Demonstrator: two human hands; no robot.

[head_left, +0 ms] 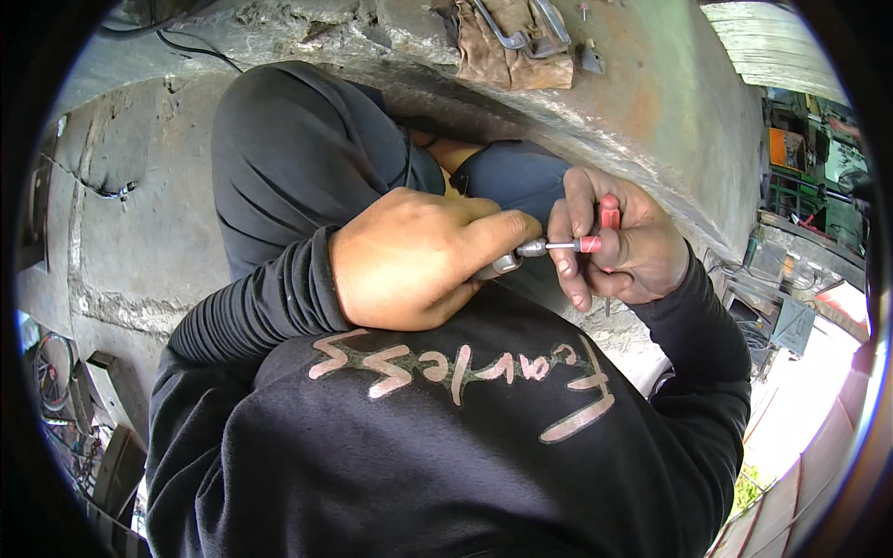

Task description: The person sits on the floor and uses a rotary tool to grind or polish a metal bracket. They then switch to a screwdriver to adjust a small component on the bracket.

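My left hand (437,256) is wrapped round a silvery metal tool (505,264), most of which the palm hides. From the tool's narrow grey nose (532,248) a thin bright shaft runs right into a small red cylindrical piece (588,244). The fingers of my right hand (633,237) are curled at that red piece. Between those fingers also stands a red handle-like part (609,209), and a thin dark rod (607,305) shows below the hand. Whether the red parts are joined, I cannot tell. Both hands are held before my chest, above my lap.
A worn concrete ledge (665,112) runs beyond my knees. On it lies a brown cloth or leather piece (516,65) with a bent metal piece (549,23) on top. A cable end (121,191) lies at left. Cluttered shelves, an orange box (787,149) and a wheel (54,372) flank me.
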